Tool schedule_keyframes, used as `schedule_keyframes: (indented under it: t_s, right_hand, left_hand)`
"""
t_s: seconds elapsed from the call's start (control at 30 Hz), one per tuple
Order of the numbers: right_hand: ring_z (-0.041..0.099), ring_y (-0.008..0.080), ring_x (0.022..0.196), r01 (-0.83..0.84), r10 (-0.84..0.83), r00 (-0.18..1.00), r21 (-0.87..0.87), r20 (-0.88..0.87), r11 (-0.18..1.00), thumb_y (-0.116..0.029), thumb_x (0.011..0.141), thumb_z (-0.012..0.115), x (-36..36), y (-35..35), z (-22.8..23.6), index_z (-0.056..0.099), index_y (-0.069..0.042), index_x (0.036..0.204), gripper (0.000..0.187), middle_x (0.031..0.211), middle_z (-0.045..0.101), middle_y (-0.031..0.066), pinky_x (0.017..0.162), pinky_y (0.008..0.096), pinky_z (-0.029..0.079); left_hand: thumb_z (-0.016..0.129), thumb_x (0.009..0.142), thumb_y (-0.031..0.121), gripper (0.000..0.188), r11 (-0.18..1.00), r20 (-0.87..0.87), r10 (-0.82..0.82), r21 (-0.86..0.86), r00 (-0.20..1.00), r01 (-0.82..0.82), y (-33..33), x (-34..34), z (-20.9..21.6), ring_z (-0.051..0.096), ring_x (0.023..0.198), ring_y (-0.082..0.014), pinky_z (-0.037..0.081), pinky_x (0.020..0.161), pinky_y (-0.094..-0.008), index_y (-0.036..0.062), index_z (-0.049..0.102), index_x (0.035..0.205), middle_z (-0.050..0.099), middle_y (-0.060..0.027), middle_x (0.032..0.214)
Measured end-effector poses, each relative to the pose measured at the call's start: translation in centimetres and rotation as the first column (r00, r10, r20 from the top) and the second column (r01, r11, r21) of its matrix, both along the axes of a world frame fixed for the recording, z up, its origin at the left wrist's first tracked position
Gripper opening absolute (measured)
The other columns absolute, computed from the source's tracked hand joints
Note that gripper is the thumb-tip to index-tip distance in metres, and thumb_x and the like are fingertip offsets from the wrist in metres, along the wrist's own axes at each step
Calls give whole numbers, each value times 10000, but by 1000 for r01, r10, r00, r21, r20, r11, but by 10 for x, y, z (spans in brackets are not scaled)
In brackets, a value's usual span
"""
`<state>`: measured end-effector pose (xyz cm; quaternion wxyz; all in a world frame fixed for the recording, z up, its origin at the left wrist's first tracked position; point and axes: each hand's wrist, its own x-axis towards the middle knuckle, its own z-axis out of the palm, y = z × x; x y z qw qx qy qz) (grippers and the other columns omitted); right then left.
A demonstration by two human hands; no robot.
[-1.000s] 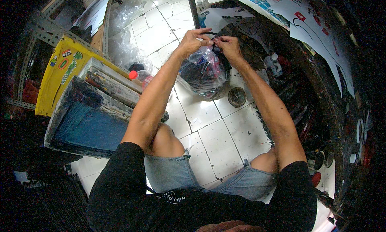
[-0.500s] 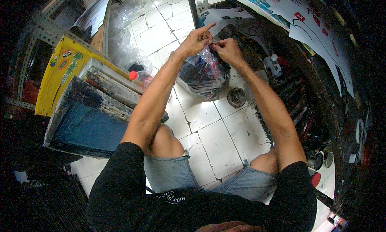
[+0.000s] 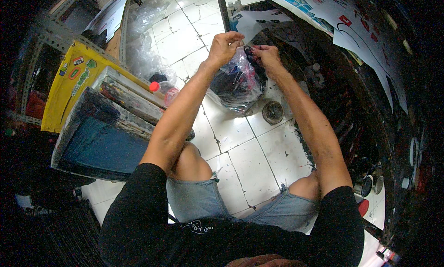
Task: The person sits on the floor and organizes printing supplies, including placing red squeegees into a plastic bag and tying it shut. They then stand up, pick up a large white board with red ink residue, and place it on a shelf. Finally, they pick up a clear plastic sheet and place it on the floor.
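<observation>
A clear plastic bag (image 3: 236, 89) with dark, red and blue contents stands on the tiled floor in front of me. My left hand (image 3: 224, 49) is above the bag's gathered top, thumb and fingers pinched together at its edge. Close by on the right, my right hand (image 3: 268, 60) pinches a small black item (image 3: 248, 49) whose kind I cannot make out. It lies against the bag's top right side. Both arms are stretched forward above my knees.
A clear bottle with a red cap (image 3: 154, 86) stands left of my left forearm. Framed screens (image 3: 104, 137) and a yellow panel (image 3: 60, 100) lean farther left. A round, stained tin (image 3: 273, 112) sits right of the bag. Crumpled clear plastic (image 3: 143, 24) lies at the far left.
My hands have drawn slightly apart, and the left forefinger, stretched out before, is folded in. The black item now shows in my right fingers.
</observation>
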<state>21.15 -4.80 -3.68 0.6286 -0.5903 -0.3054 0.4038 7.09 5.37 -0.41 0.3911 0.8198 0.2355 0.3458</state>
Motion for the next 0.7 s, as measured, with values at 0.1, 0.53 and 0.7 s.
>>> schedule_keyframes:
  t_s: [0.1,0.53,0.7]
  right_hand:
    - [553,98,605,-52,54,989,15,-137,999,-96,813,649,-2,-10,11,673,-28,848,80,745,648,16,541,234,426]
    - [540,57,597,-43,41,997,-28,-67,999,-113,821,654,1,-8,-3,667,-54,858,71,733,637,-19,500,199,404]
    - [601,181,632,9,128,889,-297,440,955,-201,766,717,31,-16,-55,681,-2,809,207,689,653,76,588,340,470]
  left_hand:
    - [680,762,45,122,951,-57,-163,255,985,172,8,-9,5,613,860,-159,468,799,-287,15,659,878,657,-71,866]
    - [563,695,53,108,749,-181,5,652,983,116,1,-5,14,612,893,-336,489,775,-407,-34,596,750,613,-140,1045]
    - [563,711,167,204,752,-194,432,617,881,-233,16,-8,1,566,983,-299,439,842,-422,-22,618,761,555,-120,1134]
